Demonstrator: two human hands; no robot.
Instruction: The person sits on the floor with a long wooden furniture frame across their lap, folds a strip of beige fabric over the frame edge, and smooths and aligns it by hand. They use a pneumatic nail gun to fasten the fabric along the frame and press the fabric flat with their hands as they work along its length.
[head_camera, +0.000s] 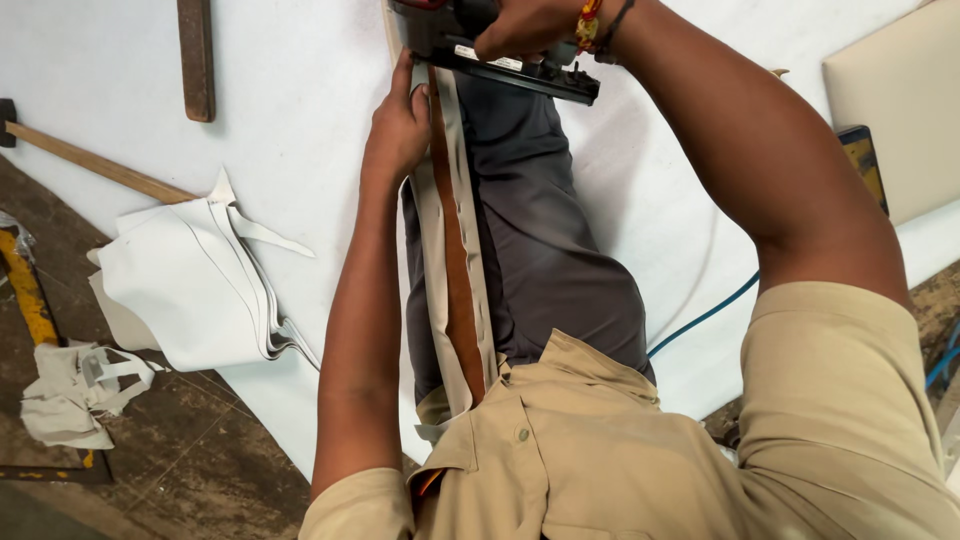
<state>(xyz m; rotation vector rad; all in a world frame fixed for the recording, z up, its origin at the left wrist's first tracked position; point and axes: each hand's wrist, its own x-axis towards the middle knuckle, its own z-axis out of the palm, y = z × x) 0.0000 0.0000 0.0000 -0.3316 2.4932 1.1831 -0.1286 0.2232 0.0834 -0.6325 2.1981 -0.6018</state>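
left hand (398, 125): fingers together, pressed flat on the wooden strip (455, 260) | right hand (520, 25): wrapped around the staple gun (495, 50) | hammer (95, 160) lying off left

A white sheet (290, 90) covers most of the floor. Past its edge, at lower left, the bare floor (190, 450) is dark, worn and scuffed. On the sheet lie a hammer (90, 155) with a wooden handle and a wooden strip (196, 60) near the top. A stack of white cut pieces (195, 285) sits at the sheet's edge, with crumpled scraps (75, 390) on the dark floor beside a yellow bar (25, 290). A cream panel (900, 100) lies at upper right (only partly in view). Light is even and soft.
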